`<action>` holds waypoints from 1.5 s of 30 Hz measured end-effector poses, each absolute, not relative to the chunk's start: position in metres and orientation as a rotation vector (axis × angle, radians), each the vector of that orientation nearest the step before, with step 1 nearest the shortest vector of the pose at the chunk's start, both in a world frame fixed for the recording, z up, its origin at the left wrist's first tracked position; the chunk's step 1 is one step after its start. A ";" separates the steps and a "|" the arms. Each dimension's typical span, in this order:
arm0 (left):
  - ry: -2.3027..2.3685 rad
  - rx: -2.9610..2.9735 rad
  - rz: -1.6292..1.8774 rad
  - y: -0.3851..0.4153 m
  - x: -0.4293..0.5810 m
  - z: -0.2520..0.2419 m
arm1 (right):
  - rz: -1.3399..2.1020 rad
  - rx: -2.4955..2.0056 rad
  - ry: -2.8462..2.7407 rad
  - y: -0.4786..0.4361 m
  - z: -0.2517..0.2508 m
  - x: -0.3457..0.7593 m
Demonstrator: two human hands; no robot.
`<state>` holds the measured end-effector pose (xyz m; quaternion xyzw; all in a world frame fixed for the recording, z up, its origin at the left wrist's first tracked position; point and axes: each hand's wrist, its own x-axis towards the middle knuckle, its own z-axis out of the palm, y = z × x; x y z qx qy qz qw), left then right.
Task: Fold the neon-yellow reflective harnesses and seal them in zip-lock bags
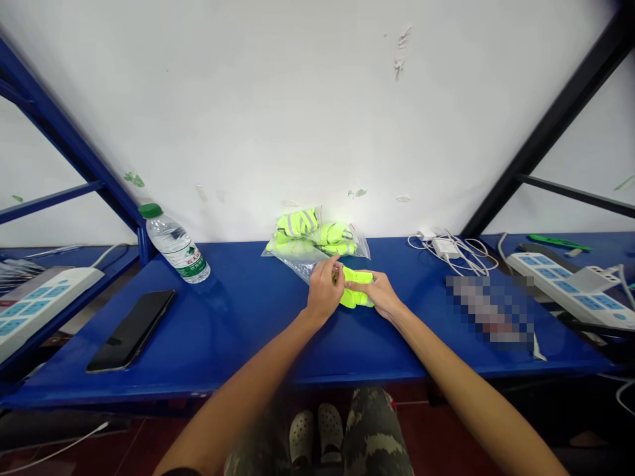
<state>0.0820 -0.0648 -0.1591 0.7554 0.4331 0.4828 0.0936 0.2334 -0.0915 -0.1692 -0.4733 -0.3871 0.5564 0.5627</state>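
Observation:
A small folded bundle of neon-yellow fabric, which looks like a reflective vest (358, 297), is held just above the blue table between my two hands. My right hand (383, 292) grips its right side, thumb lying across the top. My left hand (325, 289) is closed at the bundle's left edge, its fingertips pinched together there. An empty-looking clear plastic bag (299, 260) spreads out behind my left hand; whether the fingers touch it, I cannot tell. Against the wall lie more neon-yellow reflective bundles in clear bags, one at left (296, 225) and one at right (337, 235).
The blue table (238, 330) carries a water bottle (176, 244) and a black phone (131, 330) on the left. On the right are a white charger with coiled cables (446, 248) and a blurred-out item. Power strips (570, 284) flank the table.

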 end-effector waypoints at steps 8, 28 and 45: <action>1.144 2.389 1.507 -0.077 0.092 -0.159 | 1.332 -1.025 -0.656 -0.088 -0.167 0.235; 0.951 2.486 1.542 -0.083 0.098 -0.165 | 1.245 -1.010 -0.898 -0.090 -0.167 0.230; 0.924 2.459 1.584 -0.081 0.093 -0.164 | 1.172 -1.075 -1.042 -0.088 -0.174 0.231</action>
